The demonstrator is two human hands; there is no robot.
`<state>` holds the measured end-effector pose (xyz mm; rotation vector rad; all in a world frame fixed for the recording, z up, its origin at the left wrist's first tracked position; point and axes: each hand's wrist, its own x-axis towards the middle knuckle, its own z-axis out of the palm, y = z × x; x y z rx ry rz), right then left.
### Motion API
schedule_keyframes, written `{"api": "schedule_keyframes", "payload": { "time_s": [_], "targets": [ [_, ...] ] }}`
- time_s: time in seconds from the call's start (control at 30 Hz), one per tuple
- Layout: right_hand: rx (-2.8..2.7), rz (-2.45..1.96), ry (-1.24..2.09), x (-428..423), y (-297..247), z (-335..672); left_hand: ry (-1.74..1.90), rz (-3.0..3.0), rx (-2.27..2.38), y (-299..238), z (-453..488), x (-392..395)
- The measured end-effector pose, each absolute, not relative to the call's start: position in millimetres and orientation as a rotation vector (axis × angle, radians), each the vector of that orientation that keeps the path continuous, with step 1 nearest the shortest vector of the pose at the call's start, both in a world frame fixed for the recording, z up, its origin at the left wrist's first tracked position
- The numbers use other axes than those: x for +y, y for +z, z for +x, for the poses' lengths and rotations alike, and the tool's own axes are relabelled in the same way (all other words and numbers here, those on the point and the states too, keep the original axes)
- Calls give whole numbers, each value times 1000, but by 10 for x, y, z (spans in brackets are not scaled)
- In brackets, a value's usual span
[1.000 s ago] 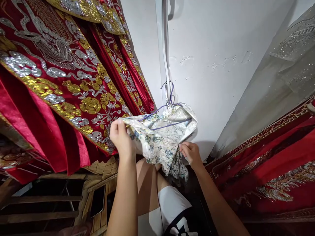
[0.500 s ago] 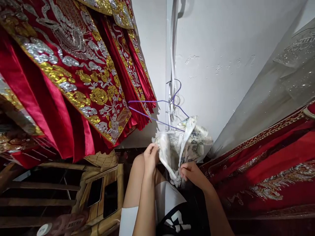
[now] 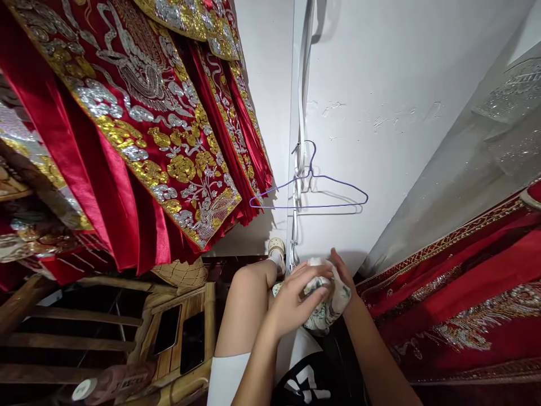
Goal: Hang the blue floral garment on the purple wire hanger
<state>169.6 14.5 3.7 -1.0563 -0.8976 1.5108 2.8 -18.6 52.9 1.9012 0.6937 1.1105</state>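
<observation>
A white cloth with a green and dark pattern (image 3: 328, 309) is bunched up above my lap; what kind of garment it is, I cannot tell. My left hand (image 3: 291, 299) curls over it from the left, thumb and fingers pressing into the folds. On the other side my right hand (image 3: 344, 279) grips the bundle, its fingers partly hidden behind the fabric. Beyond both hands, a bare purple clothes hanger (image 3: 332, 206) hangs by its hook from a white strap (image 3: 301, 101) along the wall.
Red embroidered garments (image 3: 169, 146) hang at left, with more red fabric (image 3: 465, 299) at right. Two phones (image 3: 168, 330) lie on a bamboo seat (image 3: 209, 316), beside a bottle with a white cap (image 3: 122, 380). A pale clog (image 3: 276, 247) is on my foot.
The cloth has come off the hanger and is gathered into a bundle between my hands. The hanger now hangs level and facing the wall. Both hands have moved closer together.
</observation>
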Motion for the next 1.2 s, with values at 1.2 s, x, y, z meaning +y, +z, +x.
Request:
{"api": "schedule_keyframes", "payload": {
  "time_s": [1.2],
  "targets": [
    [-1779,-1236,340,1103,452,2597,588,2609,1611,830,-1226,705]
  ]
}}
